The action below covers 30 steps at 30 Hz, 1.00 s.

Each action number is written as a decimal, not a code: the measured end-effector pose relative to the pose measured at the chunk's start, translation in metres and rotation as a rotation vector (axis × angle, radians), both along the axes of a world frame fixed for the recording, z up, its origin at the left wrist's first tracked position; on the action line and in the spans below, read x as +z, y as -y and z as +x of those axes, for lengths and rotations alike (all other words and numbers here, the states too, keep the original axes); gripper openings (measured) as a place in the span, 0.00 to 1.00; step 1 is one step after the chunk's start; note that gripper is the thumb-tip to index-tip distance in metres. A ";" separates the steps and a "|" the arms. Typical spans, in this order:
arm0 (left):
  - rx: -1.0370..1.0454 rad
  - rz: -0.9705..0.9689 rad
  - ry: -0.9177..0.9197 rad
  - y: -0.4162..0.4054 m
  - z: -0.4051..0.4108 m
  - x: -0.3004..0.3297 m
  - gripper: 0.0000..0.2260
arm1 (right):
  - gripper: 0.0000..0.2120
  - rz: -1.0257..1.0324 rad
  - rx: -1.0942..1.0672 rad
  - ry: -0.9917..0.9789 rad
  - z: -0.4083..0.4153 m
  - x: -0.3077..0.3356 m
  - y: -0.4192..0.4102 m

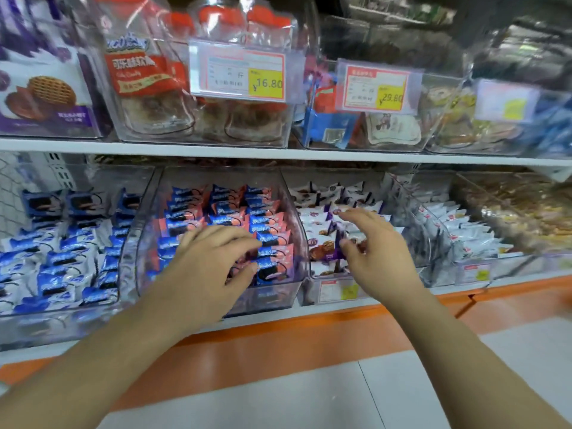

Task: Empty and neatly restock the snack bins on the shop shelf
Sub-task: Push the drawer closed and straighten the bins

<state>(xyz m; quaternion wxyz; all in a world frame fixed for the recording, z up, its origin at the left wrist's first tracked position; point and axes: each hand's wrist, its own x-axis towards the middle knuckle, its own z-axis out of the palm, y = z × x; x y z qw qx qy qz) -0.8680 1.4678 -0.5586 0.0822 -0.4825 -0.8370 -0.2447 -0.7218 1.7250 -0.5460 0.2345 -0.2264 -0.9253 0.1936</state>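
Motion blur smears the far-right bins [523,119], whose price tag [504,100] is unreadable; the left hand [210,267] hides several pink-and-blue packets [266,239].

I stand in front of a shop shelf. It has a white upper board [278,151] that runs from side to side. Below, along the front of the bottom board, there is a bright orange strip [309,332]. It is shiny, and the light shows on it. Under my arms I see the floor [278,397]. It is made of big pale grey tiles with thin dark lines between them. At the far left, behind the lower row, there is a white metal post [57,171] with small slots in it. The top right corner looks dark and blurry.
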 end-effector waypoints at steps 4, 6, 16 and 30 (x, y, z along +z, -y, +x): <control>-0.081 0.001 -0.026 -0.047 0.022 0.007 0.16 | 0.17 -0.019 -0.090 0.078 0.022 -0.012 -0.034; -0.125 -0.034 -0.051 -0.073 0.028 0.011 0.18 | 0.18 -0.036 -0.066 0.123 0.025 -0.020 -0.040; -0.135 -0.268 -0.132 -0.141 0.022 0.018 0.21 | 0.20 -0.060 -0.044 0.108 0.021 -0.025 -0.059; -0.092 -0.520 -0.246 -0.208 0.016 0.017 0.24 | 0.30 0.190 -0.172 0.378 0.013 -0.023 -0.083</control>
